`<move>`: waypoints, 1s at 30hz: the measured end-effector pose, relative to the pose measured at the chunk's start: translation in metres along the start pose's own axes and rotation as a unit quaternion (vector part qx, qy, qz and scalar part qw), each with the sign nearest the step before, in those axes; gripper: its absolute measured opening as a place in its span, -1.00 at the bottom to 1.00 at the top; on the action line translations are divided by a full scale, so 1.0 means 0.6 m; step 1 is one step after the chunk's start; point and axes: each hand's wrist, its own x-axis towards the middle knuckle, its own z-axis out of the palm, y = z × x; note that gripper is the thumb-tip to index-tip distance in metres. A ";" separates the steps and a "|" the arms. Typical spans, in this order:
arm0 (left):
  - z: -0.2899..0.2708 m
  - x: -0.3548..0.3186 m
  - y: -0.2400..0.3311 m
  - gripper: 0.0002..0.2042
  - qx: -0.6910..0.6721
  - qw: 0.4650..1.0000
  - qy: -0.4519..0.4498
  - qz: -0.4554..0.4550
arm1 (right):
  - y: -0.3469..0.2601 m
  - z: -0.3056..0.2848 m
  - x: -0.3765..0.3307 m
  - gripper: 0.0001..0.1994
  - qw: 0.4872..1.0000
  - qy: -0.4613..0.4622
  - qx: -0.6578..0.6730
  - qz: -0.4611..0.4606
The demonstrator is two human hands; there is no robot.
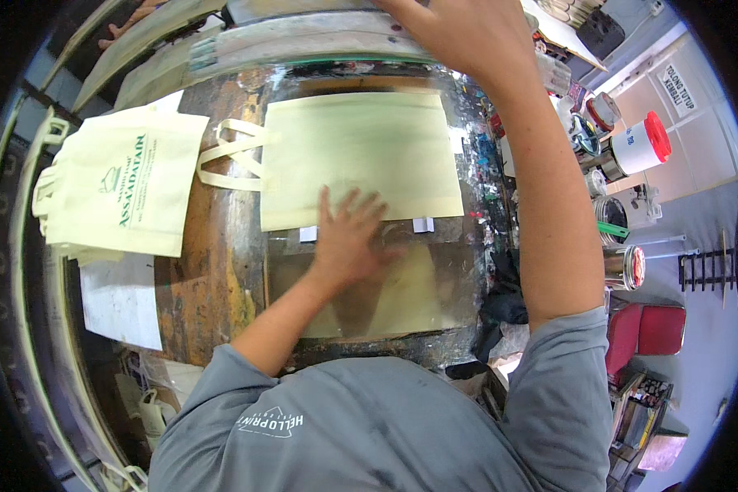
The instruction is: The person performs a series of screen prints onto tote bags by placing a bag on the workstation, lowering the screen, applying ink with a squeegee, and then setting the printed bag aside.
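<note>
Your left hand, blurred, is open with fingers spread over the near edge of the blank cream bag; whether it touches, I cannot tell. That bag lies flat toward the far edge of the work table, handles toward the left edge, where printed bags lie stacked. Your right hand reaches beyond the far edge, partly cut off; whether it grips anything, I cannot tell.

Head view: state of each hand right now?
Left hand: open, fingers spread, over the plain cream bag; contact unclear.
Right hand: fingers partly cut off; grip cannot be told.
</note>
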 end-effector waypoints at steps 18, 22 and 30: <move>-0.023 -0.159 -0.129 0.16 -0.123 0.950 0.173 -0.231 | 0.033 0.202 -0.311 -0.42 0.971 -0.219 -0.018 -0.097; -0.015 -0.165 -0.132 0.22 -0.110 0.950 0.181 -0.228 | 0.023 0.236 -0.335 -0.54 0.989 -0.106 -0.017 -0.097; -0.012 -0.162 -0.137 0.24 -0.122 0.951 0.183 -0.219 | 0.116 0.417 -0.115 -0.49 0.989 -0.016 -0.055 -0.133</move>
